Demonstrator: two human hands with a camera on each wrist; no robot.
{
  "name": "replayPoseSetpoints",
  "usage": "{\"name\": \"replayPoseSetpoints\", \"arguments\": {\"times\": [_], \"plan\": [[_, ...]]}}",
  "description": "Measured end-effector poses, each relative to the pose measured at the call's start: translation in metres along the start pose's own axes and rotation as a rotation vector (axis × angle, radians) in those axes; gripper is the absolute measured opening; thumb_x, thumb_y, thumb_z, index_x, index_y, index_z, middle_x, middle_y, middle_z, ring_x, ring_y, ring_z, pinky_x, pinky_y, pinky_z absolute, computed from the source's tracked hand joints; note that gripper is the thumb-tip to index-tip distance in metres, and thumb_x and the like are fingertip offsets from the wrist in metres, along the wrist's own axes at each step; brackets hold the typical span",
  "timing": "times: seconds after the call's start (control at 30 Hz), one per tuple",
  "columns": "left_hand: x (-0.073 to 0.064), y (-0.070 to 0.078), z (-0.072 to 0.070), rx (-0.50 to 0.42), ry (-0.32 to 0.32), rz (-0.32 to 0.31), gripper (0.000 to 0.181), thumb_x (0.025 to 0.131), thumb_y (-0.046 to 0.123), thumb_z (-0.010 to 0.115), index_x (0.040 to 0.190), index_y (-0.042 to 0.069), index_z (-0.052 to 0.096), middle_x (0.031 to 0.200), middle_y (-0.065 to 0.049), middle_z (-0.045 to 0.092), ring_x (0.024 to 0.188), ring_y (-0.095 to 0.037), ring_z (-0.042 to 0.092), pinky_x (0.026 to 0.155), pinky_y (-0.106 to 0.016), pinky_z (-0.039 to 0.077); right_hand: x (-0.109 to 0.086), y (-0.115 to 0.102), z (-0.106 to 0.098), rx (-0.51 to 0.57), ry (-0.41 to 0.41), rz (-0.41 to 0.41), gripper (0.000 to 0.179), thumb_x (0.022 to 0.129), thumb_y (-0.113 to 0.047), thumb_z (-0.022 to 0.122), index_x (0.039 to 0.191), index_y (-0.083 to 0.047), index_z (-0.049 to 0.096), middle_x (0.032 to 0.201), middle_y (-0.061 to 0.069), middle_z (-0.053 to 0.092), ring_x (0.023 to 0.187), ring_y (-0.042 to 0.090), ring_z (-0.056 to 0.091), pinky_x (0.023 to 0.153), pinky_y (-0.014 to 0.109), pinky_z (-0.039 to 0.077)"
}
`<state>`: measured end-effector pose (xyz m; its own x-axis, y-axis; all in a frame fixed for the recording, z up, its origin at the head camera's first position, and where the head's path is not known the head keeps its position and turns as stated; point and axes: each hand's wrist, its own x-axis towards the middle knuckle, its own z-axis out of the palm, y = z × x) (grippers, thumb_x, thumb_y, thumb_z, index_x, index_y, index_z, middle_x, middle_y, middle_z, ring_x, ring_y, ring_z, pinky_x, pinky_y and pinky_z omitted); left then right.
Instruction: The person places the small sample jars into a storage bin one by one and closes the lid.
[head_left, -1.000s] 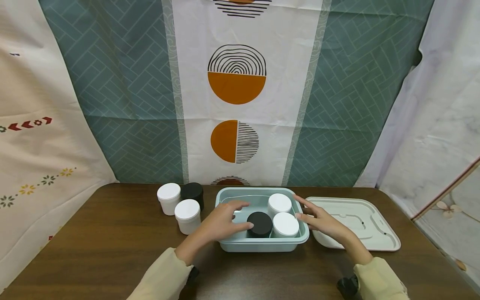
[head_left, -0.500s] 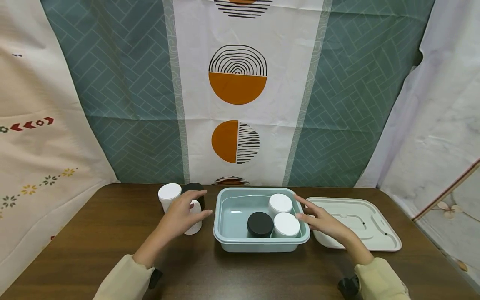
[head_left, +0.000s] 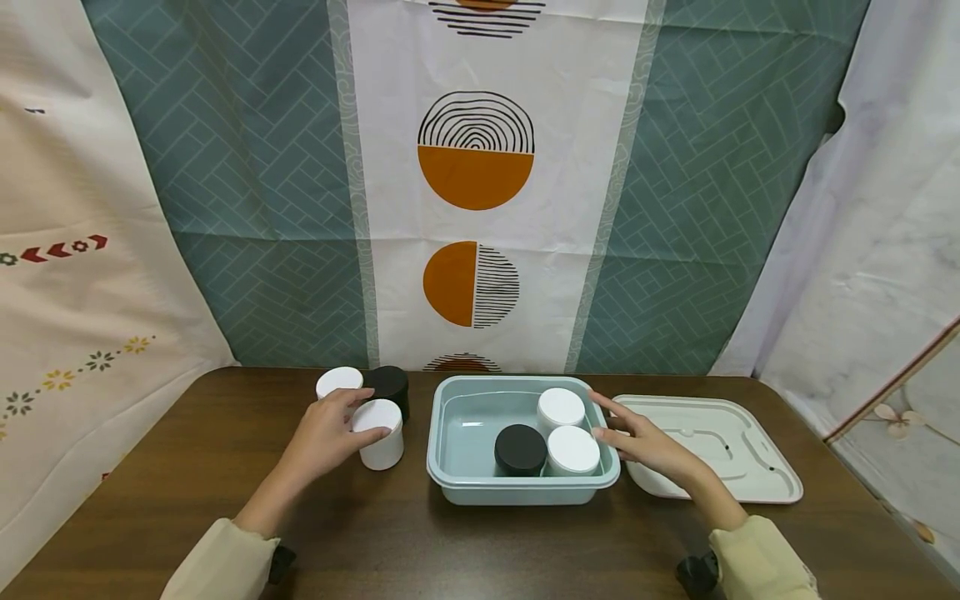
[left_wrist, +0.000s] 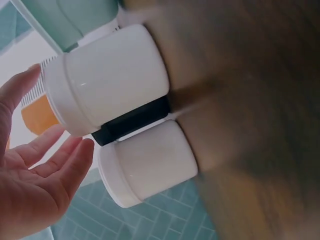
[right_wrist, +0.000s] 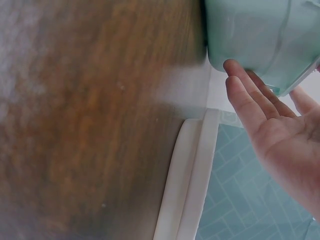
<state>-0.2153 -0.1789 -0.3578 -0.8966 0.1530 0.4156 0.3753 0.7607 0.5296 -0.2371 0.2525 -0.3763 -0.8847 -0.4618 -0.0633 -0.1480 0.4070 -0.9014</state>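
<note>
Left hand around a jar lid, right hand parked at the box.
So the left hand [head_left: 322,429] is at the near white jar [head_left: 383,446], which stands upright on the table [head_left: 487,550], left of the light-blue box [head_left: 468,433]. That grip is apart, thumb on one side of the lid and fingers on the other; can't really tell if they're touching it. Right behind are a black jar [head_left: 390,386] and another white jar [head_left: 339,381], pretty snug together. The right hand [head_left: 648,442] is at the box's right side, grip apart too, fingers stretched out. Inside the box: two white-lidded jars [head_left: 573,451] along the right, plus a black-lidded jar [head_left: 521,450] left of the nearer one. A pale tray-like lid [head_left: 720,446] lies on the far right.
</note>
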Motion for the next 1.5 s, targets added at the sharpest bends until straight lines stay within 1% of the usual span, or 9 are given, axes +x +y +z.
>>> {"name": "replayPoseSetpoints", "arguments": {"times": [0.17,0.37,0.67,0.83,0.97,1.17,1.33,1.5], "plan": [[-0.001,-0.007,0.004,-0.012,-0.018,-0.013,0.054,0.066,0.021,0.081,0.109,-0.007,0.061,0.110,-0.022,0.060,0.093,-0.033,0.061,0.075,-0.042,0.050,0.000,0.000,0.000,-0.008,0.003,0.001,0.066,0.093,-0.025,0.051,0.146,-0.010,0.015,0.132,0.036,0.032,0.115,0.038,0.046,0.085,0.044,0.047],[-0.003,-0.010,0.007,-0.030,-0.031,-0.037,0.055,0.066,0.022,0.081,0.108,-0.008,0.061,0.110,-0.024,0.060,0.091,-0.034,0.062,0.075,-0.043,0.051,0.000,0.001,0.001,-0.005,-0.008,-0.010,0.065,0.094,-0.024,0.050,0.147,-0.010,0.014,0.133,0.036,0.032,0.115,0.038,0.045,0.085,0.045,0.047],[-0.002,-0.012,0.008,-0.017,-0.021,-0.037,0.053,0.067,0.022,0.079,0.108,-0.007,0.061,0.109,-0.023,0.061,0.091,-0.033,0.061,0.073,-0.044,0.050,0.001,0.001,0.001,-0.003,0.000,-0.002,0.066,0.094,-0.024,0.051,0.147,-0.011,0.015,0.133,0.036,0.033,0.115,0.038,0.046,0.086,0.046,0.046],[-0.002,-0.010,0.003,-0.017,-0.002,-0.034,0.051,0.066,0.023,0.080,0.104,-0.006,0.063,0.103,-0.021,0.064,0.085,-0.030,0.063,0.068,-0.039,0.051,0.001,0.000,0.002,-0.001,0.005,-0.001,0.066,0.093,-0.025,0.051,0.147,-0.011,0.015,0.133,0.037,0.031,0.116,0.040,0.045,0.085,0.046,0.046],[0.003,-0.005,-0.004,-0.015,0.043,-0.034,0.047,0.065,0.024,0.080,0.100,-0.004,0.065,0.095,-0.017,0.066,0.078,-0.026,0.063,0.063,-0.034,0.050,0.001,0.001,0.002,0.001,0.002,-0.008,0.066,0.093,-0.024,0.051,0.147,-0.010,0.015,0.133,0.037,0.031,0.116,0.040,0.045,0.085,0.046,0.046],[0.010,0.009,-0.016,-0.024,0.095,0.005,0.045,0.065,0.022,0.079,0.099,-0.003,0.064,0.096,-0.016,0.065,0.077,-0.026,0.061,0.061,-0.032,0.048,0.000,0.001,0.001,-0.005,0.001,-0.009,0.066,0.094,-0.024,0.051,0.147,-0.011,0.014,0.133,0.037,0.030,0.117,0.041,0.044,0.086,0.046,0.046],[0.016,0.022,-0.022,-0.035,0.111,0.024,0.045,0.066,0.023,0.079,0.101,-0.001,0.065,0.097,-0.016,0.066,0.078,-0.024,0.058,0.060,-0.030,0.045,0.000,0.001,0.000,-0.008,0.002,-0.012,0.066,0.094,-0.024,0.051,0.147,-0.011,0.014,0.134,0.037,0.029,0.117,0.041,0.043,0.086,0.046,0.046],[0.024,0.034,-0.022,-0.065,0.125,0.033,0.046,0.066,0.024,0.079,0.102,-0.001,0.065,0.097,-0.015,0.065,0.080,-0.025,0.057,0.062,-0.031,0.045,-0.001,0.001,0.000,-0.004,0.003,-0.012,0.066,0.094,-0.024,0.051,0.147,-0.011,0.014,0.133,0.037,0.030,0.117,0.041,0.044,0.086,0.046,0.046]]}}
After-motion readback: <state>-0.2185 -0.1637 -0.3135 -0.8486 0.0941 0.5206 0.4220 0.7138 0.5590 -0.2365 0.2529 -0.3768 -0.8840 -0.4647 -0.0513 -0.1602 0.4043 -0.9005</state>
